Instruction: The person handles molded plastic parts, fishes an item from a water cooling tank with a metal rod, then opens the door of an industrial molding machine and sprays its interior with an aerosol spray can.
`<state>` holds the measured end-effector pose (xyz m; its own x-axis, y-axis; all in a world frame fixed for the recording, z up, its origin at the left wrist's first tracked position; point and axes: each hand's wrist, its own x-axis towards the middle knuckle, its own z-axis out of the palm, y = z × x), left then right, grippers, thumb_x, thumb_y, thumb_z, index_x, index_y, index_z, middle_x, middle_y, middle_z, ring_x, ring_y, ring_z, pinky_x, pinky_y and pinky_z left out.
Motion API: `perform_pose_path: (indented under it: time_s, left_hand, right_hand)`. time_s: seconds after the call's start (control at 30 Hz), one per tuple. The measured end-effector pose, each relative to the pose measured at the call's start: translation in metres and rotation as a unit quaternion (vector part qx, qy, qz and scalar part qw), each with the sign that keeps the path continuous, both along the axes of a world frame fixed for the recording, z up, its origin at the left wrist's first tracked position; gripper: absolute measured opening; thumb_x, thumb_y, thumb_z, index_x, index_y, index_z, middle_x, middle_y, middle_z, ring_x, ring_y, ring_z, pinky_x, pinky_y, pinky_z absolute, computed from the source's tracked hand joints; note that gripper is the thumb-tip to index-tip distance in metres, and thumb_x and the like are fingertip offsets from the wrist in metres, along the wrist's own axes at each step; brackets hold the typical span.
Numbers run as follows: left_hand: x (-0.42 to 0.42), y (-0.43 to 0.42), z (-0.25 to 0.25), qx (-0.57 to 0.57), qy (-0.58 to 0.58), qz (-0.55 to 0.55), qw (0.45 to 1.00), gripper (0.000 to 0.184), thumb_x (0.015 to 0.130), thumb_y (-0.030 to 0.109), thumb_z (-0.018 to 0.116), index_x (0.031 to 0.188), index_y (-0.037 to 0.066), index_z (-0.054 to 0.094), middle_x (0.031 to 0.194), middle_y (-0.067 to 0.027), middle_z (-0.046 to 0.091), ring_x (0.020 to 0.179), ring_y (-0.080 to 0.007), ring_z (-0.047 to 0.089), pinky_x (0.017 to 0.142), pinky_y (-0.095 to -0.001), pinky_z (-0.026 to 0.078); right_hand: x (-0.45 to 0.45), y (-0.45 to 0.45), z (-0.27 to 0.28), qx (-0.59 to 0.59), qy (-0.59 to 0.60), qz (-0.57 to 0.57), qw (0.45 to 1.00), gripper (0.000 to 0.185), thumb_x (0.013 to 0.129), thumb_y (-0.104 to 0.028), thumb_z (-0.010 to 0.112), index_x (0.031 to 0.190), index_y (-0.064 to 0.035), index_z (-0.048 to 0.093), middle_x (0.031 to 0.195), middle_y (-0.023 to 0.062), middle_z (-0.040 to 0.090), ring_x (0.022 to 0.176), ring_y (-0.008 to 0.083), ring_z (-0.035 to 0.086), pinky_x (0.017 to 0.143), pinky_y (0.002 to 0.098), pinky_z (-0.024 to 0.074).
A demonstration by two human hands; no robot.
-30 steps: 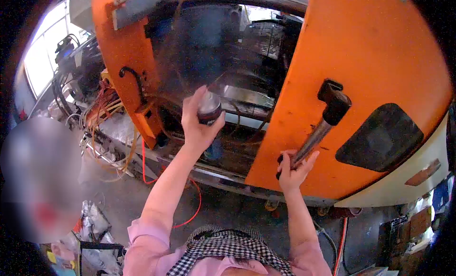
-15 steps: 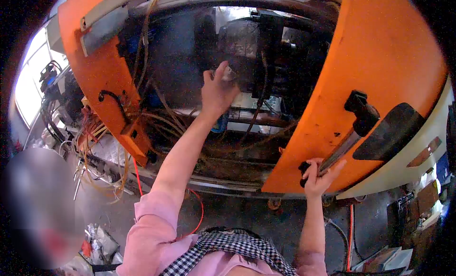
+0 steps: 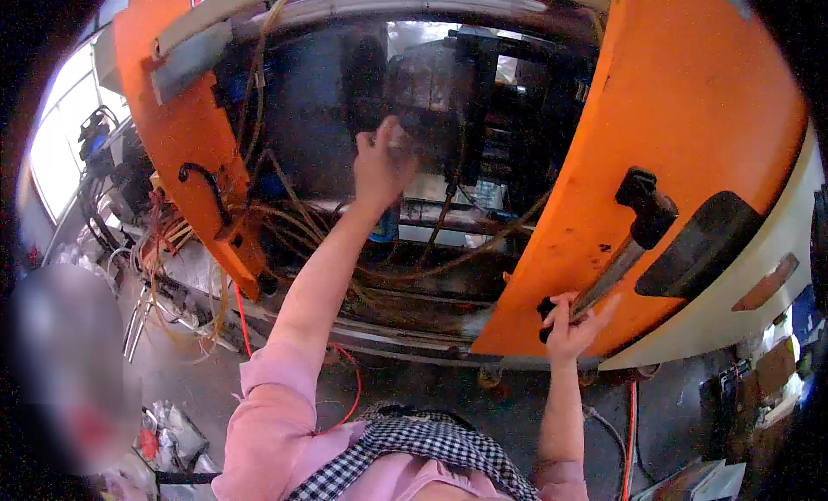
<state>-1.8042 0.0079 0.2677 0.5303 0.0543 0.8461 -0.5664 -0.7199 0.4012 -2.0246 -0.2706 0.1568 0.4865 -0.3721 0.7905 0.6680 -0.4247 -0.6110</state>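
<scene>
While the left hand (image 3: 379, 172) clasps a can (image 3: 396, 136) left of the door (image 3: 681, 96), the right hand (image 3: 570, 333) grips its handle (image 3: 614, 273). The can looks pale-topped.

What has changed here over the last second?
Your left hand has reached farther into the machine opening, and the can it holds is now mostly hidden by it. The opening also looks wider beside the orange door, though the camera shifted. Nothing was visibly let go; your right hand stays on the door handle.

no readable lettering, no legible labels, brands, numbers or signs
</scene>
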Motion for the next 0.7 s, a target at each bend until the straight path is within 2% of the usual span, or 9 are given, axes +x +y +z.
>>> perform_pose_path:
  time_s: [0.1, 0.23, 0.3, 0.33, 0.43, 0.5, 0.57, 0.63, 0.7]
  left_hand:
    - [0.003, 0.0, 0.011, -0.049, -0.064, 0.005, 0.997, 0.073, 0.066, 0.021, 0.076, 0.129, 0.025, 0.039, 0.109, -0.0232, 0.044, 0.088, -0.0433, 0.056, 0.073, -0.0445, 0.049]
    - [-0.01, -0.009, 0.008, -0.038, 0.009, 0.083, 0.996, 0.072, 0.067, 0.021, 0.074, 0.13, 0.024, 0.039, 0.104, -0.0226, 0.044, 0.086, -0.0441, 0.056, 0.072, -0.0452, 0.049]
    - [-0.022, -0.019, 0.002, 0.007, 0.016, 0.029, 0.999, 0.071, 0.068, 0.02, 0.072, 0.13, 0.025, 0.039, 0.104, -0.0226, 0.044, 0.087, -0.0443, 0.056, 0.072, -0.0451, 0.049]
    - [-0.026, -0.021, 0.003, -0.001, -0.031, -0.013, 0.999, 0.07, 0.068, 0.02, 0.072, 0.129, 0.025, 0.039, 0.104, -0.0222, 0.045, 0.085, -0.0446, 0.056, 0.071, -0.0461, 0.049]
    - [-0.03, -0.029, 0.021, -0.061, -0.043, 0.036, 0.997, 0.068, 0.067, 0.018, 0.071, 0.127, 0.025, 0.04, 0.103, -0.0214, 0.046, 0.081, -0.0445, 0.057, 0.069, -0.0471, 0.049]
    - [-0.029, -0.031, 0.022, -0.06, -0.071, 0.035, 0.995, 0.067, 0.066, 0.018, 0.071, 0.126, 0.025, 0.04, 0.103, -0.0212, 0.046, 0.079, -0.045, 0.057, 0.067, -0.0479, 0.05]
    - [-0.03, -0.034, 0.019, -0.048, 0.017, 0.03, 0.998, 0.072, 0.065, 0.015, 0.075, 0.128, 0.022, 0.04, 0.105, -0.0196, 0.05, 0.096, -0.0404, 0.053, 0.08, -0.0448, 0.047]
    - [-0.034, -0.034, 0.022, -0.056, 0.006, 0.02, 0.998, 0.072, 0.065, 0.015, 0.075, 0.128, 0.022, 0.04, 0.104, -0.019, 0.05, 0.097, -0.0392, 0.053, 0.082, -0.0435, 0.046]
    - [-0.031, -0.028, 0.023, -0.089, -0.056, 0.05, 0.993, 0.068, 0.066, 0.021, 0.073, 0.126, 0.026, 0.041, 0.101, -0.0221, 0.047, 0.083, -0.0451, 0.056, 0.072, -0.0475, 0.049]
  right_hand:
    - [0.003, -0.004, -0.008, 0.012, 0.0, 0.003, 1.0, 0.076, 0.089, 0.001, 0.047, 0.144, -0.0135, -0.003, 0.083, 0.0123, 0.058, 0.05, 0.0106, 0.049, 0.046, 0.0233, 0.043]
    - [0.0, -0.009, -0.005, -0.016, 0.005, 0.046, 0.999, 0.075, 0.09, -0.001, 0.047, 0.145, -0.0138, -0.003, 0.084, 0.012, 0.058, 0.051, 0.0106, 0.05, 0.047, 0.0237, 0.0442]
    - [0.004, -0.01, -0.005, -0.023, -0.013, 0.06, 0.998, 0.074, 0.09, -0.001, 0.047, 0.145, -0.014, -0.002, 0.084, 0.0118, 0.057, 0.051, 0.0106, 0.05, 0.048, 0.0239, 0.0445]
    - [0.004, -0.01, -0.006, -0.031, -0.024, 0.069, 0.997, 0.074, 0.091, -0.002, 0.047, 0.145, -0.0143, -0.001, 0.083, 0.0117, 0.057, 0.052, 0.0106, 0.05, 0.048, 0.0242, 0.0447]
    - [0.001, -0.011, -0.002, -0.029, -0.013, 0.087, 0.996, 0.074, 0.09, -0.002, 0.048, 0.145, -0.0148, -0.001, 0.084, 0.0115, 0.056, 0.053, 0.0107, 0.051, 0.048, 0.0249, 0.0452]
    - [0.004, -0.017, -0.007, -0.056, -0.015, 0.078, 0.995, 0.074, 0.09, -0.002, 0.048, 0.145, -0.0147, -0.001, 0.084, 0.0114, 0.056, 0.053, 0.0107, 0.051, 0.048, 0.0252, 0.0454]
    - [0.008, -0.017, -0.01, -0.081, -0.024, 0.064, 0.994, 0.075, 0.09, -0.001, 0.049, 0.145, -0.0146, 0.0, 0.085, 0.0113, 0.056, 0.053, 0.0106, 0.051, 0.048, 0.0254, 0.0456]
    - [0.006, -0.012, -0.008, -0.038, -0.033, 0.09, 0.995, 0.075, 0.089, -0.001, 0.05, 0.145, -0.0136, 0.0, 0.086, 0.0113, 0.056, 0.053, 0.0105, 0.051, 0.048, 0.0252, 0.0456]
    - [0.007, -0.011, -0.01, -0.041, -0.035, 0.083, 0.995, 0.075, 0.089, 0.0, 0.05, 0.145, -0.0131, 0.001, 0.086, 0.0113, 0.056, 0.054, 0.0103, 0.051, 0.048, 0.0249, 0.0457]
